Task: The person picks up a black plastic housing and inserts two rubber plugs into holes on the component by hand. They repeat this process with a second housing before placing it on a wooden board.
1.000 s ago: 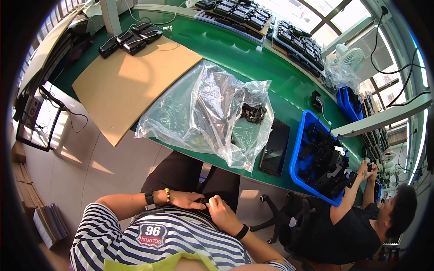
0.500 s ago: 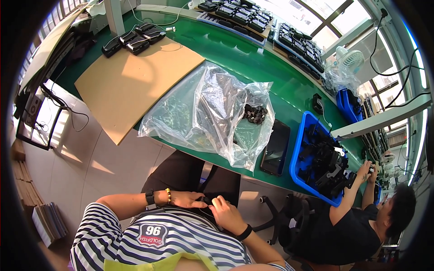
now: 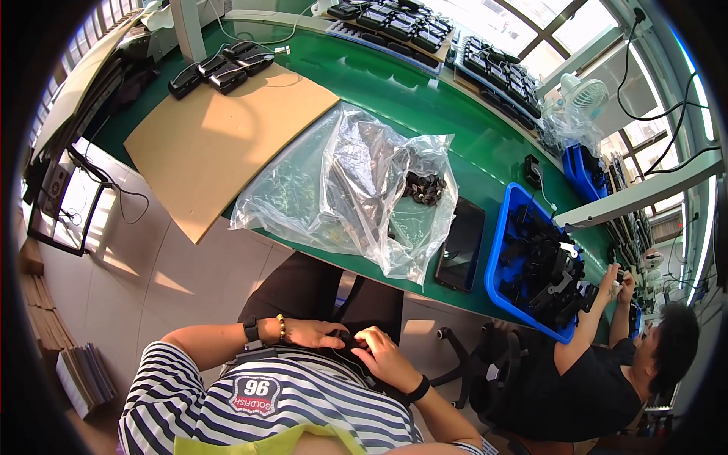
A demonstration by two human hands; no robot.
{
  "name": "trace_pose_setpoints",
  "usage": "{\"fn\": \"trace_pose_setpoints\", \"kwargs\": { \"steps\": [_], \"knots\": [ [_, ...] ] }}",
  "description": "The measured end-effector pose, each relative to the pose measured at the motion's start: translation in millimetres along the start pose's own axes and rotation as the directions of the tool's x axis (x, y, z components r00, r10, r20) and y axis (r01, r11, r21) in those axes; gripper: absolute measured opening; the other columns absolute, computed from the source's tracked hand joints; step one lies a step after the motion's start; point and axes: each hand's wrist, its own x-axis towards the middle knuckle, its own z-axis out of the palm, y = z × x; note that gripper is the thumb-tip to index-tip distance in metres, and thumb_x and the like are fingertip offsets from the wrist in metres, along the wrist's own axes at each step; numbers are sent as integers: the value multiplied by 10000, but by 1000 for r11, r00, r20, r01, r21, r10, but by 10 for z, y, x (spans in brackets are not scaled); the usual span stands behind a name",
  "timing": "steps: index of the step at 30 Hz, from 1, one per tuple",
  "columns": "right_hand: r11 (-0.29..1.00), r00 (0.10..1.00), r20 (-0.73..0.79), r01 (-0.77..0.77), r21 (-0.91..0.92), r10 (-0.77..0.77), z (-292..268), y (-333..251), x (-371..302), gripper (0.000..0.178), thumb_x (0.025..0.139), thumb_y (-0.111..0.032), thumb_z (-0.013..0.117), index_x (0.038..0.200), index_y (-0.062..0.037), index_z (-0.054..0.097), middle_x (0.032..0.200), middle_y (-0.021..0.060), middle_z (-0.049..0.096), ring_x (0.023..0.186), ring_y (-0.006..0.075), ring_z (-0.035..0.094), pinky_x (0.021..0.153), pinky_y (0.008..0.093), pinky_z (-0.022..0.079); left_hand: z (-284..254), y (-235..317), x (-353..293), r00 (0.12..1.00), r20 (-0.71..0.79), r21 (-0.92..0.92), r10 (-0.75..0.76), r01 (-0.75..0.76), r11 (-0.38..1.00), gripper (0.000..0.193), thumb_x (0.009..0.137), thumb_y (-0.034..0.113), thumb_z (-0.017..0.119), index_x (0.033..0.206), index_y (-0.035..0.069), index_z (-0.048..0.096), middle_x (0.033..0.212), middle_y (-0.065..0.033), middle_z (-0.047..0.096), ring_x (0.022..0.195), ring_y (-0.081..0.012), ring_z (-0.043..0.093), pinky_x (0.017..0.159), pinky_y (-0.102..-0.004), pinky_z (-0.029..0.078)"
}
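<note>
Close to my waist, above my lap, my left hand (image 3: 312, 333) is closed on a small black part (image 3: 346, 337), mostly covered by the fingers. From the other side my right hand (image 3: 377, 350) meets it, fingertips pinched at the part's right end; what they grip there is too small to make out. In front of me on the green table (image 3: 303, 42) lies a crumpled clear plastic bag (image 3: 303, 205) with a cluster of small black parts (image 3: 425, 189) in it. A dark phone (image 3: 460, 246) rests at the bag's right.
A blue bin (image 3: 493, 280) of black parts stands at the table's right edge, beside a seated co-worker (image 3: 576, 394). Tan board (image 3: 227, 136) covers the left, with black devices (image 3: 227, 67) at its far end. Trays of black devices (image 3: 402, 26) line the back.
My right hand has shifted slightly, its fingers now lower and more bent against the black part. My left hand stays nearly in place. The co-worker's hands have moved a little.
</note>
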Motion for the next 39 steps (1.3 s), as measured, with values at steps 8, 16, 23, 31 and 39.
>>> {"fn": "trace_pose_setpoints", "kwargs": {
  "steps": [8,16,23,31,39],
  "knots": [
    [989,999,12,33,-144,-31,-8,2,-7,234,929,-94,689,1135,-15,612,1139,144,602,1032,358,629,911,416,519,39,-147,64,997,-53,12,51,-50,999,675,1026,499,552,1484,13,446,1325,-221,609,1234,-320,579,1059,-380,435],
    [935,999,1,35,-354,-36,54,-46,55,165,949,-144,685,1032,-22,611,1048,142,624,932,325,667,808,402,550,10,-88,72,1000,-17,3,9,-9,1000,725,1010,537,559,1477,-6,445,1317,-226,612,1223,-322,586,1044,-382,446],
    [830,999,21,-26,-557,45,167,-1,53,204,973,-234,663,925,-55,577,815,104,621,692,303,685,621,369,578,59,-220,137,998,-30,39,55,-54,998,741,1021,543,545,1489,-20,432,1277,-223,611,1196,-316,586,1029,-378,454],
    [874,984,-71,114,-472,-166,70,-51,48,181,980,-211,646,963,-50,563,833,109,619,715,285,687,648,369,582,26,-160,117,998,-26,17,51,-51,999,778,1012,561,547,1499,-30,408,1303,-261,616,1211,-346,595,1040,-392,457],
    [874,997,70,59,-482,-29,81,36,13,203,990,-229,632,967,-43,556,862,126,657,722,322,702,626,407,582,88,-170,81,993,-75,55,87,-83,995,748,1025,530,543,1476,-53,415,1266,-259,635,1191,-344,602,1022,-396,468]
  ]
}}
